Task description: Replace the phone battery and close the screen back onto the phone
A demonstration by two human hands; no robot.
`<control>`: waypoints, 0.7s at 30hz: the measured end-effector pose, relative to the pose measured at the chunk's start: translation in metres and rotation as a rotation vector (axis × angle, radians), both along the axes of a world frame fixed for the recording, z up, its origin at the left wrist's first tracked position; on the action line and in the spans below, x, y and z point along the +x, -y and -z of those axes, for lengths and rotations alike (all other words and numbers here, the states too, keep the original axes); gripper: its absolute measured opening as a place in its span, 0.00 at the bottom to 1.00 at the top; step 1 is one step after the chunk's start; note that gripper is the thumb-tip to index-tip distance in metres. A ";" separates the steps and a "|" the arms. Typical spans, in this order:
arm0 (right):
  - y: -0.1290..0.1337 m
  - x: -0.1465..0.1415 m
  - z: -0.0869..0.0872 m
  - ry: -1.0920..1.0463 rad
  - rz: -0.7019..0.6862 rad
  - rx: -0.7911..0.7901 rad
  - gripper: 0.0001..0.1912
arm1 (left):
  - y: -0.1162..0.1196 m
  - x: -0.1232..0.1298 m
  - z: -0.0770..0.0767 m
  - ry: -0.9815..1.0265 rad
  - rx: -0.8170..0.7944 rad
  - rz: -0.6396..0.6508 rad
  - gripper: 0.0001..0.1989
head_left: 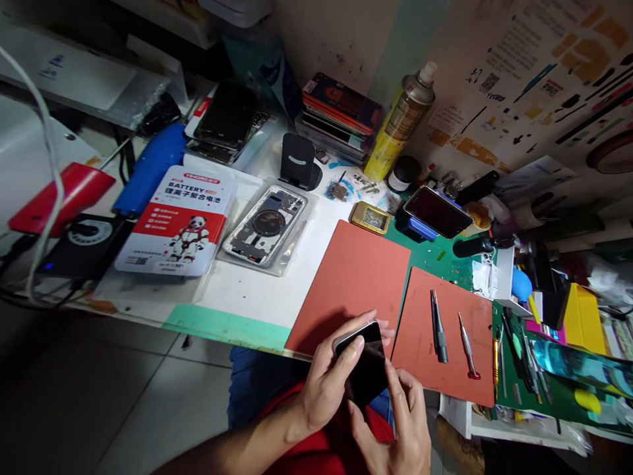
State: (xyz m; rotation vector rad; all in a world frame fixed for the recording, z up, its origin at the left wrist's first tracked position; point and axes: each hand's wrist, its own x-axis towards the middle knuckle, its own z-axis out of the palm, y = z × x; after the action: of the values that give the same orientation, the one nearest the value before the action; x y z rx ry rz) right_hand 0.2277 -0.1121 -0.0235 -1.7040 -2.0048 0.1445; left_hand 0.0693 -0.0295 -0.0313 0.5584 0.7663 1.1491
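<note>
A smartphone (366, 369) with a dark screen is held between both hands, over my lap at the table's front edge. My left hand (326, 376) wraps round its upper left side, thumb on the glass and fingertips showing past the top right edge. My right hand (398, 422) grips the lower end, fingers along the right side and thumb at the bottom corner. Just beyond lies a red-brown mat (356, 277). On a second mat (410, 343) to the right rest dark tweezers (438, 326) and a small screwdriver (467, 346).
A battery box (173, 224) and an opened phone back (267, 224) lie to the left. Toward the wall stand a yellow spray can (401, 122), a small gold tin (370, 218) and a propped phone (438, 210). Several tools and a yellow box (586, 320) crowd the right side.
</note>
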 end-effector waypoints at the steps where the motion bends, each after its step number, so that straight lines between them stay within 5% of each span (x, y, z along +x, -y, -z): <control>1: 0.000 0.002 -0.001 0.004 -0.013 -0.002 0.43 | 0.000 0.000 0.000 -0.002 0.002 0.000 0.22; 21: -0.003 -0.004 -0.005 -0.029 0.017 -0.026 0.42 | -0.005 0.000 -0.004 0.063 0.017 -0.019 0.20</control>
State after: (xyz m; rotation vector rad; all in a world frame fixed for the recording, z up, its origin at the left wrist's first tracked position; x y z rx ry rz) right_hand 0.2241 -0.1093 -0.0183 -1.7247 -1.9748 0.1894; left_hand 0.0692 -0.0249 -0.0277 0.5277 0.7091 1.1868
